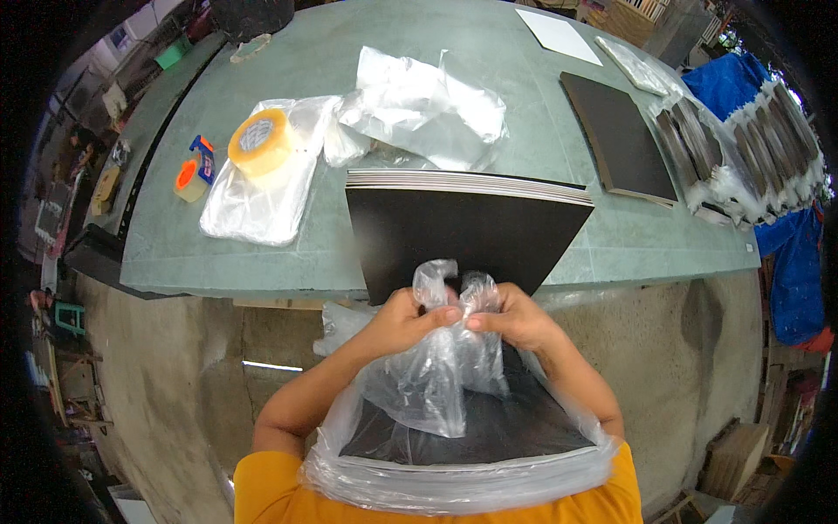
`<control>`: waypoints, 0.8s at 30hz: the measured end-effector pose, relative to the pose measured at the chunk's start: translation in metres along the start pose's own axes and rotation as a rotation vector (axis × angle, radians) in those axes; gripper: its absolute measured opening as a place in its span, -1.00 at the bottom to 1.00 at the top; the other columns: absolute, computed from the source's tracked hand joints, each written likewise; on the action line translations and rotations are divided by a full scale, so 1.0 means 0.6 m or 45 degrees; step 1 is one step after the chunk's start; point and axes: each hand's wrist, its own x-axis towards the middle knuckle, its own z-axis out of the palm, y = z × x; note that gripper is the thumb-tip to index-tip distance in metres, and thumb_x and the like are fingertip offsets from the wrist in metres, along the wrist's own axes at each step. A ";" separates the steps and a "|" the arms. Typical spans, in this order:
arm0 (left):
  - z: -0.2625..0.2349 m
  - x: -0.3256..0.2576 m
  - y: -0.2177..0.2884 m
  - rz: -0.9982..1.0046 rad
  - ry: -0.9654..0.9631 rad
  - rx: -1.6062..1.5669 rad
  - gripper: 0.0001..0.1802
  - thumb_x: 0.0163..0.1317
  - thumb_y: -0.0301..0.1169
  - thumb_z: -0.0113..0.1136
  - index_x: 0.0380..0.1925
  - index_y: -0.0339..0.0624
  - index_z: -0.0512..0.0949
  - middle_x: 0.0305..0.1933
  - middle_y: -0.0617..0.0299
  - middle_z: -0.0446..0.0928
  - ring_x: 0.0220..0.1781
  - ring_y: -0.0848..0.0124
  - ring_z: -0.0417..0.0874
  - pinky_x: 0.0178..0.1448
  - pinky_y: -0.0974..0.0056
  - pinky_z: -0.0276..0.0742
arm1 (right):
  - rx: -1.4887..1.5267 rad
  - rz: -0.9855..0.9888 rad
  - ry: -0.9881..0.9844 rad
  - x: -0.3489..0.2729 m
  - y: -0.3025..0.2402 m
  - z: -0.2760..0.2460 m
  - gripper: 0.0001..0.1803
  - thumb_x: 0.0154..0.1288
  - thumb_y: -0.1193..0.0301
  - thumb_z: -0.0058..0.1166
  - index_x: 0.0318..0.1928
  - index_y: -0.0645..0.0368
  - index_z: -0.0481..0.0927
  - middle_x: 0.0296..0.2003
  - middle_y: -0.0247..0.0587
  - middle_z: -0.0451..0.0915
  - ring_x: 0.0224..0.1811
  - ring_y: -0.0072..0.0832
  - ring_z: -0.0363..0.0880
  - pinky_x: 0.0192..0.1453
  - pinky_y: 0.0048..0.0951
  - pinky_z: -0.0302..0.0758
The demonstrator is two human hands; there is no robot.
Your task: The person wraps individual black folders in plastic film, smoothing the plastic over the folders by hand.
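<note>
Both hands pinch a crinkled clear plastic bag (432, 389) between thumbs and fingers, close together in front of my chest. My left hand (403, 321) is closed on the bag's gathered plastic from the left. From the right, my right hand (522, 323) grips it the same way, thumb tips nearly touching. Below them, against my orange shirt, black flat sheets (524, 419) show inside clear plastic wrapping. Just beyond my hands, a stack of black-covered boards (458, 223) with pale layered edges stands tilted at the table's front edge. The bag hides part of its lower side.
On the green table (288, 271) lie a folded stack of clear bags (262, 214), a big tape roll (260, 140), a small tape dispenser (194, 170) and loose plastic (428, 105). To the right are a black board stack (618, 138), a white sheet (559, 35) and wrapped bundles (742, 153).
</note>
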 end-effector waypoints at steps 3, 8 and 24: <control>-0.023 -0.007 0.032 -0.450 0.393 -0.113 -0.69 0.07 -0.22 0.16 -0.32 -0.22 0.44 -0.44 0.32 0.45 -0.40 0.54 0.42 -0.30 0.42 0.36 | 0.182 0.006 -0.047 -0.019 0.002 -0.034 -0.79 -0.06 0.44 0.23 -0.38 0.25 0.54 -0.47 -0.34 0.54 -0.47 -0.64 0.47 -0.37 -0.60 0.41; -0.058 -0.013 0.025 -0.161 0.381 -0.255 -0.63 0.03 -0.21 0.19 -0.25 -0.20 0.41 -0.42 0.31 0.44 -0.42 0.55 0.42 -0.31 0.42 0.37 | 0.309 0.069 -0.023 -0.034 -0.033 -0.014 -0.75 -0.02 0.38 0.20 -0.39 0.30 0.50 -0.52 -0.31 0.53 -0.49 -0.62 0.48 -0.38 -0.60 0.43; -0.032 0.007 0.113 -0.036 0.272 -0.017 -0.74 -0.09 -0.35 0.31 -0.57 -0.19 0.40 -0.61 0.39 0.40 -0.54 0.57 0.44 -0.45 0.41 0.34 | 0.106 -0.222 0.200 -0.048 -0.058 -0.005 -0.78 0.07 0.33 0.13 -0.52 0.23 0.51 -0.58 -0.36 0.50 -0.56 -0.67 0.41 -0.46 -0.61 0.36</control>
